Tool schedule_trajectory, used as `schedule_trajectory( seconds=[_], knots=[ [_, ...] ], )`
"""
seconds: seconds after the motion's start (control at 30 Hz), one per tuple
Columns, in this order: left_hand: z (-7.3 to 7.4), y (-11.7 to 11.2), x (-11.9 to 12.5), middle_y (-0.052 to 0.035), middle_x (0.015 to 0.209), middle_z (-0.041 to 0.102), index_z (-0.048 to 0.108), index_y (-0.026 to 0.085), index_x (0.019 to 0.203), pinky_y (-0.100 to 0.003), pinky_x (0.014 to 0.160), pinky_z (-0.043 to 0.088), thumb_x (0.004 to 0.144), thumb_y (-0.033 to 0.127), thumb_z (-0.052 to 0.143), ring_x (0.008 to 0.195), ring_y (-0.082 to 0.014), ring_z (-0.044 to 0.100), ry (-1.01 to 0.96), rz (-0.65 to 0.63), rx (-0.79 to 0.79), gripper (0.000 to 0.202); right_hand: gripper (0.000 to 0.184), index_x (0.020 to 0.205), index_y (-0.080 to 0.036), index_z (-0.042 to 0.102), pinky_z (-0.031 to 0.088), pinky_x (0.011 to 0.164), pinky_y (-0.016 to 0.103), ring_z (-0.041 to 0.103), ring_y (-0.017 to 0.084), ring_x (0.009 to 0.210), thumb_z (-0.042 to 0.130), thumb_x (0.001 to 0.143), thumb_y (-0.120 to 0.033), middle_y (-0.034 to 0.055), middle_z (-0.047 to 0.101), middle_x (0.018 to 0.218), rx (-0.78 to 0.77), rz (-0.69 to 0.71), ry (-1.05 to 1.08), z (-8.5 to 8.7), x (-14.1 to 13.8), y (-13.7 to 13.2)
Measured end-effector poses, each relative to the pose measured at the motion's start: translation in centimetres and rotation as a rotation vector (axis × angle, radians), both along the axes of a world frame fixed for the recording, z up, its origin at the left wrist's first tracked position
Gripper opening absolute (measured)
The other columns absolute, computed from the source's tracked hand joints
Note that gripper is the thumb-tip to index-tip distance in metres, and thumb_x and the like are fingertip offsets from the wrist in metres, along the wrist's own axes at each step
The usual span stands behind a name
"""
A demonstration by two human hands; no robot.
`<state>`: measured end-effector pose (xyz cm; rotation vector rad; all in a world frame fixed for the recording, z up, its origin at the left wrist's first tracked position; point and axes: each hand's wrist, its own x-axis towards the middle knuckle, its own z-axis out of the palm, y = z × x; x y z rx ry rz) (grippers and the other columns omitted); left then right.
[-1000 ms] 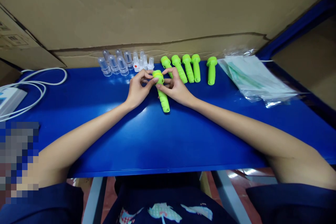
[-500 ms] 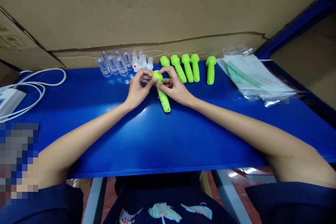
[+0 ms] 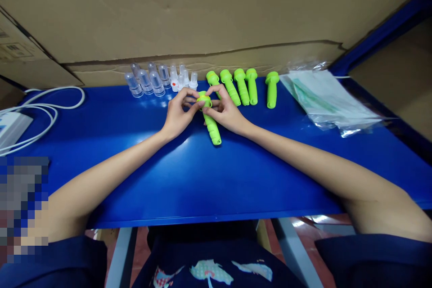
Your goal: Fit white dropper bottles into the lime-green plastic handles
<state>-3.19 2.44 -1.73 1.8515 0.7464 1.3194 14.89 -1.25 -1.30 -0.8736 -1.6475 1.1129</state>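
Between my two hands is a lime-green, torch-shaped handle [image 3: 212, 129] with a ribbed grip and a wide cap. Its capped end points away from me, and its narrow end tilts toward my side of the table. My left hand [image 3: 179, 114] pinches the cap's left edge between thumb and fingers. On the other side, my right hand [image 3: 228, 111] is closed round the cap end, thumb and index finger on its rim. A yellower ring shows at the cap. Some fingers are hidden behind the handle.
Several matching green handles [image 3: 242, 87] lie along the back of the blue table [image 3: 189, 184]. Clear plastic tubes [image 3: 146, 82] and smaller white-based ones [image 3: 182, 78] stand left of them. Plastic bags [image 3: 324, 99] lie right; a white cable [image 3: 56, 110] is coiled left. Cardboard [image 3: 202, 13] walls the back.
Both hands keep their hold on the cap end of the green handle. The handle and fingers have shifted very slightly to the right; nothing else has visibly moved.
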Motion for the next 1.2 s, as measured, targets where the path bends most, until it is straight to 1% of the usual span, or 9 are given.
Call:
schedule_trajectory(
  seconds=[0.13, 0.43, 0.6, 0.67, 0.77, 0.87, 0.97, 1.07, 1.2],
  knots=[
    [-0.07, 0.02, 0.02, -0.0031, 0.099, 0.072, 0.061, 0.022, 0.099, -0.027, 0.076, 0.055, 0.084, 0.051, 0.081, 0.088, -0.0157, 0.071, 0.008, -0.007, -0.001, 0.038, 0.055, 0.113, -0.03, 0.035, 0.061, 0.055, 0.03, 0.067, 0.013, 0.06, 0.074, 0.086, -0.056, -0.009, 0.061, 0.079, -0.043, 0.024, 0.016, -0.08, 0.07, 0.11],
    [0.34, -0.2, -0.03, -0.001, 0.09, 0.072, 0.063, 0.021, 0.092, -0.027, 0.073, 0.054, 0.086, 0.048, 0.079, 0.082, -0.0148, 0.07, 0.023, -0.018, 0.013, 0.032, 0.047, 0.11, -0.029, 0.036, 0.059, 0.052, 0.027, 0.066, 0.011, 0.058, 0.072, 0.087, -0.05, -0.0094, 0.06, 0.077, -0.029, 0.021, 0.005, -0.07, 0.03, 0.11],
    [0.3, -0.2, 0.04, -0.0025, 0.099, 0.072, 0.06, 0.02, 0.088, -0.026, 0.075, 0.055, 0.087, 0.047, 0.078, 0.082, -0.0137, 0.07, 0.003, -0.007, 0.033, 0.032, 0.051, 0.117, -0.03, 0.037, 0.058, 0.05, 0.026, 0.068, 0.011, 0.057, 0.072, 0.089, -0.054, -0.0064, 0.065, 0.085, -0.012, -0.013, 0.015, 0.07, -0.09, -0.25],
    [0.21, -0.19, 0.09, -0.0038, 0.105, 0.072, 0.059, 0.021, 0.093, -0.026, 0.076, 0.056, 0.087, 0.047, 0.079, 0.085, -0.0137, 0.07, -0.031, -0.008, 0.049, 0.033, 0.055, 0.123, -0.031, 0.036, 0.057, 0.048, 0.026, 0.067, 0.012, 0.057, 0.071, 0.09, -0.057, -0.0055, 0.065, 0.087, -0.011, -0.032, 0.016, 0.06, -0.06, -0.34],
    [0.18, -0.28, 0.13, -0.0074, 0.116, 0.072, 0.056, 0.022, 0.101, -0.028, 0.082, 0.057, 0.087, 0.047, 0.079, 0.099, -0.0166, 0.072, -0.047, -0.029, 0.065, 0.037, 0.064, 0.129, -0.033, 0.03, 0.056, 0.045, 0.026, 0.066, 0.011, 0.053, 0.071, 0.089, -0.062, -0.0057, 0.066, 0.088, -0.029, -0.042, 0.044, -0.02, -0.01, -0.27],
    [0.2, -0.41, 0.11, -0.0105, 0.124, 0.071, 0.054, 0.022, 0.104, -0.03, 0.088, 0.058, 0.089, 0.046, 0.077, 0.108, -0.0192, 0.071, -0.019, -0.034, 0.084, 0.036, 0.067, 0.124, -0.032, 0.029, 0.055, 0.044, 0.025, 0.065, 0.011, 0.051, 0.074, 0.086, -0.064, -0.0064, 0.067, 0.087, -0.054, -0.028, 0.077, -0.08, -0.09, -0.02],
    [0.0, -0.28, 0.04, -0.011, 0.129, 0.068, 0.056, 0.022, 0.105, -0.031, 0.089, 0.058, 0.091, 0.046, 0.076, 0.109, -0.0188, 0.07, -0.032, -0.034, 0.111, 0.034, 0.071, 0.117, -0.031, 0.029, 0.057, 0.045, 0.025, 0.066, 0.013, 0.051, 0.081, 0.08, -0.061, -0.0077, 0.067, 0.083, -0.081, -0.022, 0.111, -0.08, -0.23, 0.26],
    [-0.37, 0.11, -0.03, -0.0093, 0.128, 0.065, 0.06, 0.022, 0.107, -0.03, 0.089, 0.06, 0.09, 0.046, 0.077, 0.105, -0.0172, 0.071, -0.07, -0.043, 0.144, 0.034, 0.068, 0.113, -0.029, 0.029, 0.058, 0.046, 0.027, 0.067, 0.014, 0.05, 0.08, 0.081, -0.061, -0.0096, 0.066, 0.075, -0.126, -0.027, 0.136, -0.01, -0.3, 0.44],
    [-0.53, 0.36, -0.07, -0.0083, 0.119, 0.066, 0.069, 0.022, 0.107, -0.032, 0.09, 0.062, 0.093, 0.046, 0.074, 0.111, -0.019, 0.069, -0.053, -0.026, 0.213, 0.028, 0.06, 0.112, -0.027, 0.034, 0.056, 0.045, 0.026, 0.065, 0.014, 0.047, 0.075, 0.085, -0.063, -0.0104, 0.066, 0.068, -0.169, -0.029, 0.14, 0.3, -0.35, 0.33]
  ],
)
